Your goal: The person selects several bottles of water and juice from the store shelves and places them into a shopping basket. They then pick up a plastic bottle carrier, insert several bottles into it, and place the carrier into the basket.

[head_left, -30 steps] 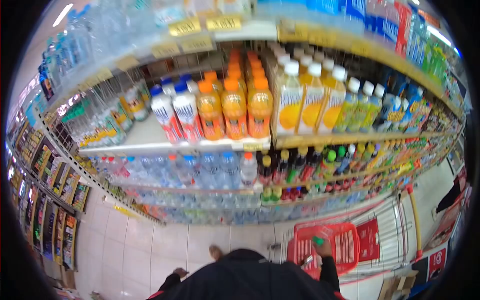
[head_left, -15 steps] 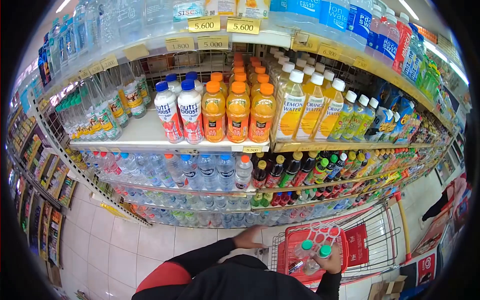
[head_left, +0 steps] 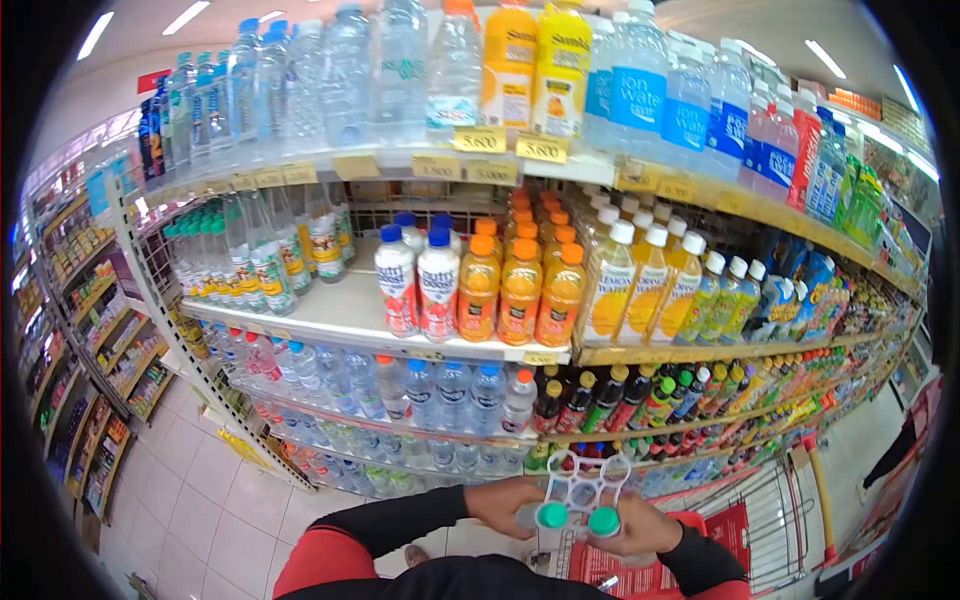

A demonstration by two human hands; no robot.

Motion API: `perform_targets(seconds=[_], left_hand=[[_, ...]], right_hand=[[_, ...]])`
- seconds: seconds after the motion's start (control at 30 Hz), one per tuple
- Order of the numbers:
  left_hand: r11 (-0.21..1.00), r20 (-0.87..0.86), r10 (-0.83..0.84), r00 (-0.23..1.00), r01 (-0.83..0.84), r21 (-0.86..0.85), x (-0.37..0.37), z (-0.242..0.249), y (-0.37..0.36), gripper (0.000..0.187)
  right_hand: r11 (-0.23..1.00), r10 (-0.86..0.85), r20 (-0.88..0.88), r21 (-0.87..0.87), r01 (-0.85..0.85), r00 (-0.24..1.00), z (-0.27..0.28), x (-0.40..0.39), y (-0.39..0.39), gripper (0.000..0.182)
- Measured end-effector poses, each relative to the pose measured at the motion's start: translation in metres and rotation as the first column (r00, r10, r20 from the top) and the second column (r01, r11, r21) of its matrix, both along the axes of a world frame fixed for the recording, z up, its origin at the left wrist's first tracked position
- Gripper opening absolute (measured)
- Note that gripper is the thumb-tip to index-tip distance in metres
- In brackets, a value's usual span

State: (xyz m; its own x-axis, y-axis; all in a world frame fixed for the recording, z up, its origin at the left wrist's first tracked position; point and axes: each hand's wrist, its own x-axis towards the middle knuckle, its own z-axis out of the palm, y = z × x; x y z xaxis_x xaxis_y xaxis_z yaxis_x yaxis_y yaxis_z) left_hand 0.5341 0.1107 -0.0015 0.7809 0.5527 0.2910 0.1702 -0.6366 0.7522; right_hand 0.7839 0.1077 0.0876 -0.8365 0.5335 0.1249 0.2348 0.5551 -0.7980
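Observation:
Two clear bottles with green caps hang together in a clear plastic ring carrier [head_left: 590,480] in front of the chest. My right hand [head_left: 643,527] is closed round the bottle with the right green cap [head_left: 604,521]. My left hand [head_left: 505,506] has its fingers at the bottle with the left green cap [head_left: 552,515], closed against its side. The carrier's empty rings stick up toward the shelf. Beneath the hands, a red basket [head_left: 690,520] is partly hidden.
A shopping cart [head_left: 775,510] stands at the right. Ahead, shelves [head_left: 330,320] hold juice bottles [head_left: 520,290], white-and-red bottles [head_left: 438,290] and water bottles [head_left: 452,395]. Another aisle's shelving is at the left. A person's leg [head_left: 888,460] shows at the far right.
My right hand has lifted the bottles and carrier from over the basket, up and to the left. My left hand has come to the left bottle. The view has tilted up.

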Motion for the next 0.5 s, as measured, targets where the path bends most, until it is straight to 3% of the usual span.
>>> perform_targets(seconds=[0.03, 0.07, 0.1, 0.13, 0.17, 0.23, 0.27, 0.3, 0.37, 0.43, 0.5], left_hand=[[0.999, -0.180, 0.011, 0.984, -0.003, 0.045, -0.014, 0.023, -0.005, 0.048], [0.999, -0.177, 0.030, 0.984, -0.022, 0.048, -0.024, 0.045, -0.015, 0.048], [0.998, -0.448, 0.069, 0.891, -0.060, 0.034, -0.032, 0.068, -0.027, 0.048], [0.995, -0.684, 0.090, 0.723, -0.101, 0.025, -0.038, 0.082, -0.041, 0.049], [0.992, -0.686, 0.108, 0.720, -0.119, 0.032, -0.045, 0.088, -0.055, 0.049], [0.987, -0.560, 0.156, 0.814, -0.148, 0.060, -0.060, 0.095, -0.076, 0.049], [0.980, -0.539, 0.103, 0.836, -0.178, -0.089, -0.067, 0.088, -0.081, 0.049], [0.976, -0.535, 0.119, 0.837, -0.197, -0.091, -0.070, 0.090, -0.091, 0.049], [0.970, -0.650, 0.137, 0.748, -0.235, -0.065, -0.076, 0.102, -0.113, 0.047], [0.957, -0.605, 0.179, 0.776, -0.279, -0.075, -0.089, 0.106, -0.128, 0.047], [0.954, -0.589, 0.174, 0.789, -0.284, -0.099, -0.096, 0.115, -0.147, 0.047]], right_hand=[[0.997, 0.056, 0.165, 0.052, -0.065, 0.985, 0.000, -0.004, 0.005, 0.031], [0.987, 0.102, 0.332, 0.082, -0.136, 0.938, -0.003, -0.006, 0.006, 0.034], [0.972, 0.137, 0.491, 0.099, -0.211, 0.860, -0.009, -0.009, 0.006, 0.037], [0.963, 0.189, 0.460, 0.088, -0.256, 0.868, -0.020, -0.012, 0.005, 0.037], [0.957, 0.202, 0.459, 0.096, -0.274, 0.865, -0.018, -0.019, 0.006, 0.037], [0.930, 0.356, 0.354, -0.047, -0.364, 0.865, -0.008, -0.034, 0.001, 0.035], [0.934, 0.356, 0.345, -0.098, -0.344, 0.869, -0.002, -0.041, -0.003, 0.034], [0.926, 0.374, 0.349, -0.101, -0.363, 0.859, 0.003, -0.046, -0.006, 0.034], [0.866, 0.435, 0.538, -0.032, -0.498, 0.722, 0.012, -0.060, -0.009, 0.035], [0.846, 0.487, 0.539, -0.097, -0.524, 0.687, 0.034, -0.076, -0.017, 0.035], [0.814, 0.483, 0.707, -0.146, -0.562, 0.516, 0.062, -0.094, -0.034, 0.047]])
